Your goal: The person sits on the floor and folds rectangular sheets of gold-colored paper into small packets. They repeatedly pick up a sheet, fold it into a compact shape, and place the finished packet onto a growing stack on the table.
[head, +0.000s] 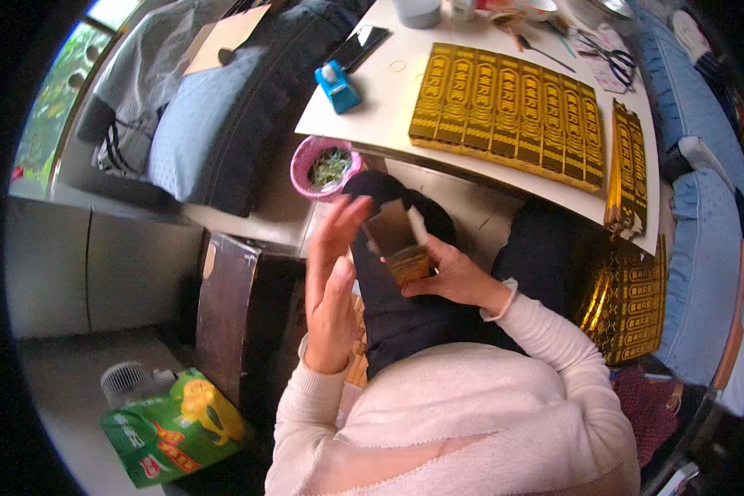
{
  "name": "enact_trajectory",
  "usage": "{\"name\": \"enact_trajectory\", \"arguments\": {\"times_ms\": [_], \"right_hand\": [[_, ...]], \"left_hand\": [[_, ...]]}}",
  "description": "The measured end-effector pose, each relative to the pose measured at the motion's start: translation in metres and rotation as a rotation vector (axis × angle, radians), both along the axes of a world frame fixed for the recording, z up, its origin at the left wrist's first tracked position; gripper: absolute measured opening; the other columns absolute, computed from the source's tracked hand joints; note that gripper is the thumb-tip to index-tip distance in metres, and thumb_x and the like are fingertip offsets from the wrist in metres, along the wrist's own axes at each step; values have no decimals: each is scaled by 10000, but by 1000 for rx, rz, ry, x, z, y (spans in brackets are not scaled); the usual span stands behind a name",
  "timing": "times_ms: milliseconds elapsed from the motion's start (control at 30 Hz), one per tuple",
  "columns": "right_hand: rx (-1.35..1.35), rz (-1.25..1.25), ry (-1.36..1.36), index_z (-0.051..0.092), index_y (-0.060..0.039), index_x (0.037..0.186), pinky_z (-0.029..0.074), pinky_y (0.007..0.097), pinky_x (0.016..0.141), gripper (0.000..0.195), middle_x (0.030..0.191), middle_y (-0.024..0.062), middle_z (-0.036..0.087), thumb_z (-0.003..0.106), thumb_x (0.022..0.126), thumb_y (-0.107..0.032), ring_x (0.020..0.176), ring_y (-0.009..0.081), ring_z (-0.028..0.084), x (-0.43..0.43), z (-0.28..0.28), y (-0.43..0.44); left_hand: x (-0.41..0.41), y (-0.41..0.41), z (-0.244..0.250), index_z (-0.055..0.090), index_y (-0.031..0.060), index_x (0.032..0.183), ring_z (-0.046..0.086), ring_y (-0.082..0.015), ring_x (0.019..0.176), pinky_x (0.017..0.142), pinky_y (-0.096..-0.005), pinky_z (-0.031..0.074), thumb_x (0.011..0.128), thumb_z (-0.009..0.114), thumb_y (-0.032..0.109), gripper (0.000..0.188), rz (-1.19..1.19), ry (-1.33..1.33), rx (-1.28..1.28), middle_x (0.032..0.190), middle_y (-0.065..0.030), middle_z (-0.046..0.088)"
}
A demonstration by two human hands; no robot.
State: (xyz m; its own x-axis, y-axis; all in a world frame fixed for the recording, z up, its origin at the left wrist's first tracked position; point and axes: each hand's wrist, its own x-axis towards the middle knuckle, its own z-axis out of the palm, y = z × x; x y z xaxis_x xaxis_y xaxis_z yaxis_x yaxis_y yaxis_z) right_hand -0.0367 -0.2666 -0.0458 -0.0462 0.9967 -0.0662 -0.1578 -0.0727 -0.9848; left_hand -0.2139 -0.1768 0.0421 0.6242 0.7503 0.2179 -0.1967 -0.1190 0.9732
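My right hand (452, 270) grips a small gold and dark cardboard box (411, 263) above my lap. The box's upper end stands open, with flaps spread and a pale flap near my fingers. To its left, my left hand (335, 291) is raised with fingers apart and blurred, holding nothing. On the white table (372, 121) lies a block of several gold and black printed boxes (508, 118), set side by side. A bundle of flat gold cartons (626, 167) lies at the table's right edge.
A blue tape dispenser (338, 87) and a phone (363, 46) lie at the table's left. Scissors (614, 59) are at the far right. A pink bin (297, 170) with scraps stands under the left corner. More gold boxes (638, 310) are at my right; a green bag (173, 428) lies lower left.
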Motion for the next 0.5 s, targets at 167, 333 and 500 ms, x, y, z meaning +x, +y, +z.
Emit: {"name": "enact_trajectory", "arguments": {"times_ms": [167,333,500], "right_hand": [[200,-135,-188,570,-98,1272,516,326,878,575,1021,42,643,884,792,-130,961,155,629,-28,-28,-4],[206,-160,-408,565,-97,1285,544,372,854,603,1025,93,657,886,777,-148,960,211,663,-29,-36,-16],[268,-168,-434,541,-91,1308,517,402,976,643,1175,159,630,844,741,-70,1129,328,648,-25,-42,-24]], "left_hand": [[-3,-18,-6,379,72,1581,476,-194,1395,1170,-355,351,1014,645,365,692,-142,-65,-421,1556,-129,476],[-4,-20,-6,468,46,1524,516,-210,1373,1148,-354,388,931,679,242,659,-190,2,-491,1514,-142,526],[6,-30,-2,573,22,1378,503,-228,1389,1182,-355,351,792,663,93,597,-215,-3,-563,1457,-142,583]]}}
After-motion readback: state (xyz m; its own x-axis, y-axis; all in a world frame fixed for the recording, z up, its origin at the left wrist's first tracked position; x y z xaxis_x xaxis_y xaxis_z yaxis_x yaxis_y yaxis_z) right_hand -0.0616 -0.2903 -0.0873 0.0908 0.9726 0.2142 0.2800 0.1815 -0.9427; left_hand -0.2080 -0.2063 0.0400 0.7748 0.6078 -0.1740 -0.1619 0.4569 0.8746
